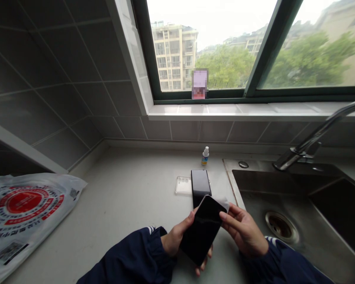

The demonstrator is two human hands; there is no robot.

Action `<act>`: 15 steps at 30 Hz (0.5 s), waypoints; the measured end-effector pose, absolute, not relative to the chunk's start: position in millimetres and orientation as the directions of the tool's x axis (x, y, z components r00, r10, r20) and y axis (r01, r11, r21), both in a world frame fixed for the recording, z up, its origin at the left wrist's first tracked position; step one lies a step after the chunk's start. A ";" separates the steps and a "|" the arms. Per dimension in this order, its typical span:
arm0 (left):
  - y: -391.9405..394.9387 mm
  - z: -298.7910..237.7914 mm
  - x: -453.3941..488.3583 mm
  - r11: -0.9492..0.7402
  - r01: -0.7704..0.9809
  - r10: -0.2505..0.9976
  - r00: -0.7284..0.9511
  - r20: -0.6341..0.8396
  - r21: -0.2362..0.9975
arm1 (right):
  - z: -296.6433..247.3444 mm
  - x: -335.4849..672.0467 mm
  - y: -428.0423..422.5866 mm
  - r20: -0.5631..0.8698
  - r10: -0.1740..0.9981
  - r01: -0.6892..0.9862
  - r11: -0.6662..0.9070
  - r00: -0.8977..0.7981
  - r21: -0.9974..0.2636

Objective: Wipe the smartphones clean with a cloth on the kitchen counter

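Smartphone, black, screen dark and facing up, held tilted above the bench, its top corner pointing away from the person.

Left hand: grip closed round the phone's left long edge. The thumb lies along that edge near the top and the fingers are wrapped under the body, their tips showing below the lower edge.

Right hand: grip pinched on the phone's upper right edge, thumb on the face and fingers behind. A corner of thin white sheet peeks out at the top of this grip, behind the phone. Cannot tell whether the fingers hold it or it merely rests there.

Both sleeves are dark navy with white stripes at the cuff.

Just beyond the grip, flat on the bench: a second black phone, lying lengthwise away from the person. Its near end is hidden behind the held phone. Touching or just beside its left edge is a clear phone case. Further beyond, near the back wall, a small dropper bottle stands upright, with a white cap and a blue-and-yellow label.

Right of the grip: a steel sink with its drain visible and a faucet arching over it.

Well to the left of the grip: a white plastic bag with a red round print, lying flat.
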State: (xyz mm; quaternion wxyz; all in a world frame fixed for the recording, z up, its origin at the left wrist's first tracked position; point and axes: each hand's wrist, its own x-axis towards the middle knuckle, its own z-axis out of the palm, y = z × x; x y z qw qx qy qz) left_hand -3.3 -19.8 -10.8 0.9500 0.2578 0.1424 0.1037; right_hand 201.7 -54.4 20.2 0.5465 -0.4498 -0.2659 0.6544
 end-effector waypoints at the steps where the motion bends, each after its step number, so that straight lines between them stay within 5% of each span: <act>1: -19.9 -11.9 -3.3 0.844 -0.120 0.266 0.940 -0.215 0.522 | 19.9 201.9 -54.4 -0.294 0.956 -0.473 -0.257 0.006 -0.843; 15: -11.7 -17.8 -10.6 0.867 -0.040 0.082 0.995 -0.063 0.496 | 18.5 198.8 -58.6 -0.164 0.985 -0.443 -0.127 0.047 -0.887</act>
